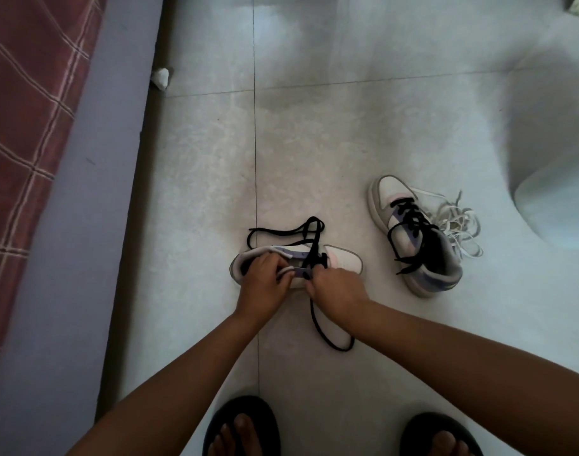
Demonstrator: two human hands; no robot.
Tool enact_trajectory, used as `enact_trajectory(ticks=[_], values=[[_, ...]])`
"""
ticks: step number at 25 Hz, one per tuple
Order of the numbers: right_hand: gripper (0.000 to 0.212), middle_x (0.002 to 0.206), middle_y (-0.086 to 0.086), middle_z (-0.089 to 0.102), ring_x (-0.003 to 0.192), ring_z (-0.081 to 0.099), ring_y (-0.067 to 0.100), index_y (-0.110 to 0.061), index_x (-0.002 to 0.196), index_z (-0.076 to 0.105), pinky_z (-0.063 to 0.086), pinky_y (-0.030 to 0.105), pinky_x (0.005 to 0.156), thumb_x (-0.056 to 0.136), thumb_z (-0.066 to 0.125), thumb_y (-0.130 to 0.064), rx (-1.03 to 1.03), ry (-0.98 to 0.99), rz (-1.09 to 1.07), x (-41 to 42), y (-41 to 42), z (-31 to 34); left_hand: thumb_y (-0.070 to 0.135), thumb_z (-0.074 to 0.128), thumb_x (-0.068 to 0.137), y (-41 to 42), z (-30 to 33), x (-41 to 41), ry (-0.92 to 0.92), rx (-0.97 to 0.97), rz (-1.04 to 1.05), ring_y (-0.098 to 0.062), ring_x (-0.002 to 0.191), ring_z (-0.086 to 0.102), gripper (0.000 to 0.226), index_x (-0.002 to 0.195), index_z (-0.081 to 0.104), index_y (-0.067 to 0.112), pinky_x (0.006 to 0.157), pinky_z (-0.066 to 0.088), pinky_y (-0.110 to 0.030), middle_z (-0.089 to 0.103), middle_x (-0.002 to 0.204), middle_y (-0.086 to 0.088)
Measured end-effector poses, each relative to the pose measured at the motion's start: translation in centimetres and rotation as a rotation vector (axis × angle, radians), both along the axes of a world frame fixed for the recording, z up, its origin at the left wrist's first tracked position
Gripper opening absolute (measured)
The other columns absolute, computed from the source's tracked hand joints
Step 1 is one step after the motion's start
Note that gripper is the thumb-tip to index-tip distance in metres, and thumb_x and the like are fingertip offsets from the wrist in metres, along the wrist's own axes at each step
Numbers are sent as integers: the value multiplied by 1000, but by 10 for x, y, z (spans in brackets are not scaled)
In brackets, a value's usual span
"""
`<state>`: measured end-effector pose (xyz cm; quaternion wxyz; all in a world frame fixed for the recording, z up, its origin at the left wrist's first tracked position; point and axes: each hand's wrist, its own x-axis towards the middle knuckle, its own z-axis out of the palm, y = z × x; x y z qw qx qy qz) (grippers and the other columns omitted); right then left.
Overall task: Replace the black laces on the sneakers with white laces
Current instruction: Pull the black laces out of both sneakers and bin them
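The near sneaker (342,260) is lying on the tiled floor (347,126) under both hands. The left hand (263,283) is gripping its collar, and the right hand (334,287) is pinching the black lace (327,337) beside it. The second sneaker (419,238) is lying to the right, touching loose white laces (459,225).

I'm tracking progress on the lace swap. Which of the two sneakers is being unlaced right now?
The sneaker under the hands, near the floor's tile seam: both hands grip it and its black lace hangs loose. The other sneaker, beside the white laces, lies untouched and laced.
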<state>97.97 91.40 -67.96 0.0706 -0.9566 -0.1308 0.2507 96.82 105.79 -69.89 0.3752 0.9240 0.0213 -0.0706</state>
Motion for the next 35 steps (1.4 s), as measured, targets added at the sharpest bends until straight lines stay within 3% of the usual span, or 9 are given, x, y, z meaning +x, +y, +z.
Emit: enact_trajectory(ticks=[7, 11, 14, 16, 20, 22, 30, 33, 35], values=[[27, 109, 11, 65, 99, 62, 28, -10, 110, 61, 41, 30, 69, 92, 49, -26, -19, 111, 145, 7, 8, -1, 9, 65, 85, -4, -1, 0, 14, -21, 32, -18, 81, 54, 14, 76, 57, 2, 69, 36, -18, 59, 81, -9], [40, 114, 18, 62, 106, 59, 33, -1, 109, 63, 47, 35, 80, 86, 63, -33, -226, 589, 556, -42, -31, -6, 7, 65, 84, -4, -1, 0, -5, -25, 42, -18, 81, 53, 15, 75, 54, 3, 70, 34, -18, 57, 81, -7], [43, 117, 18, 62, 108, 58, 33, 2, 111, 63, 47, 39, 87, 88, 60, -34, -378, 781, 613, -62, -49, -10, 8, 65, 84, -4, 0, -1, -20, -29, 42, -17, 80, 52, 17, 73, 52, 7, 67, 31, -15, 54, 79, -3], [38, 117, 14, 62, 109, 58, 31, -2, 111, 64, 46, 37, 88, 92, 53, -33, -325, 708, 522, -49, -45, -7, 9, 65, 84, -5, 0, -1, -11, -28, 61, -16, 80, 52, 16, 75, 53, 8, 67, 30, -15, 56, 81, -4], [36, 115, 15, 63, 104, 60, 33, -8, 119, 51, 44, 33, 77, 98, 38, -34, -12, 175, 79, -6, -16, 6, 9, 66, 84, -3, 0, 0, -7, -31, 77, -16, 81, 53, 11, 79, 56, 5, 67, 32, -17, 60, 83, -7], [34, 115, 16, 62, 103, 61, 33, -6, 118, 51, 44, 34, 76, 98, 39, -31, 43, 120, -29, 13, -3, 10, 7, 66, 84, -4, 1, -1, -2, -38, 68, -16, 80, 54, 9, 81, 57, 4, 67, 33, -17, 60, 83, -7], [26, 106, 11, 63, 97, 60, 27, -9, 102, 62, 40, 28, 69, 90, 52, -29, -18, 358, 255, 8, -8, 14, 8, 64, 86, -6, 1, -9, -16, 1, 30, -21, 82, 53, 12, 79, 55, 2, 70, 37, -21, 58, 84, -11], [33, 93, 11, 62, 92, 59, 28, -2, 109, 64, 40, 29, 71, 92, 53, -28, -233, 628, 564, -18, -4, 13, 9, 60, 88, -8, 5, -4, 32, -35, 145, -24, 81, 54, 12, 81, 53, 2, 70, 40, -28, 58, 83, -12], [31, 97, 10, 61, 96, 58, 27, -3, 116, 60, 41, 32, 77, 95, 46, -22, -301, 620, 544, -44, -4, 8, 11, 57, 91, -11, 11, 2, 104, -43, 252, -25, 83, 54, 11, 86, 53, 1, 73, 43, -34, 58, 87, -13]])
